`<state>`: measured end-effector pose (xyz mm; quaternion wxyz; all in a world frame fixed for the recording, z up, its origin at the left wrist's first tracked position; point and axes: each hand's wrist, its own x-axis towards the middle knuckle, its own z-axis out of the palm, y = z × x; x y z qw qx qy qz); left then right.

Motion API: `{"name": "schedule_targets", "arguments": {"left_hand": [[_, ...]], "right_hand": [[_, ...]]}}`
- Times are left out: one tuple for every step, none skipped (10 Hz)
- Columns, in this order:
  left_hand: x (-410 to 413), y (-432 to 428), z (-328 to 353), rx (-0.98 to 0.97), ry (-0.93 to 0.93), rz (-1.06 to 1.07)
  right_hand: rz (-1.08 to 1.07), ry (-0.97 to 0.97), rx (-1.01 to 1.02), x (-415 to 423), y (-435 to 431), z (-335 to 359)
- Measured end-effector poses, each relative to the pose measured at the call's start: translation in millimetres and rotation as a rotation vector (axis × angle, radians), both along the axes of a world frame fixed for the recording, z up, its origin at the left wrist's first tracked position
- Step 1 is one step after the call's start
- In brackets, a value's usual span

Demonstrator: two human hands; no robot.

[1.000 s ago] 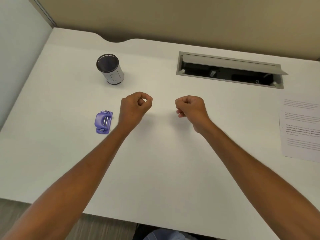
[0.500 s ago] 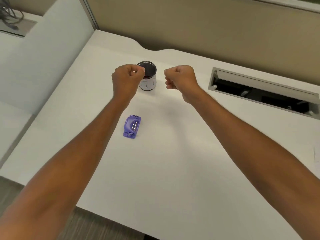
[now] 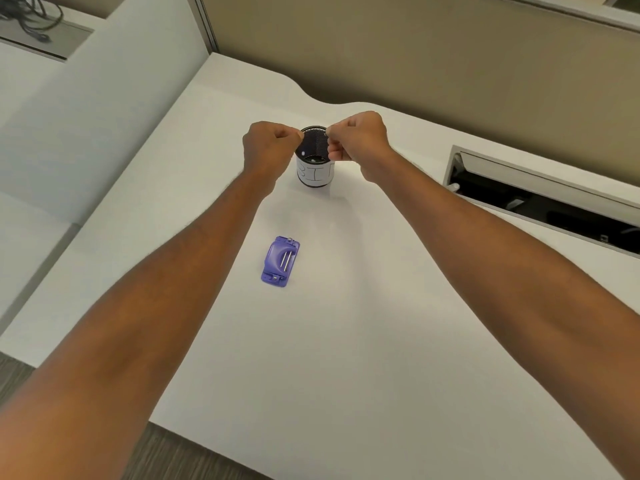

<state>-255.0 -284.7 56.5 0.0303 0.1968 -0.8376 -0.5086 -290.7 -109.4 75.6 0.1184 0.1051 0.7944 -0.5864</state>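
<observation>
Since both hands sit at the mesh cup (image 3: pixel 313 168), I treat it as the thing to handle. It stands upright on the table (image 3: pixel 346 341) toward the far edge, just in front of the notch cut into that edge. The left hand (image 3: pixel 268 150) is at the cup's left rim and the right hand (image 3: pixel 356 140) at its right rim. Each has its fingers curled into the palm and thumb pressed to forefinger. Whether those tips nip the rim itself or something tiny, I cannot tell from here.

I judge the cup light and stiff, with wire mesh thin enough to dent (and easy to tip, being tall for its base). I would take it by the banded lower wall, not the rim.

Count: one cup, one purple hole punch (image 3: pixel 280 262) lying flat nearer the middle of the table and well apart from the cup, one open cable hatch (image 3: pixel 540 199) by the far right edge, and two hands.
</observation>
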Motion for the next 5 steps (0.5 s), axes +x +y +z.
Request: {"name": "schedule_targets", "arguments": {"left_hand": [[-2, 0, -1, 0.005, -0.003, -0.014], [-3, -1, -5, 0.011, -0.006, -0.016], [-1, 3, -3, 0.029, 0.005, -0.008], [2, 7, 0, 0.052, 0.030, -0.005], [8, 19, -1, 0.028, 0.041, -0.010]], "right_hand": [[0.018, -0.011, 0.029, -2, -2, -2], [0.019, -0.006, 0.049, -2, -2, -4], [0.004, 0.001, 0.029, 1, 0, -5], [-0.008, -0.006, 0.013, 4, 3, -5], [-0.045, -0.009, 0.026, 10, 8, -7]]}}
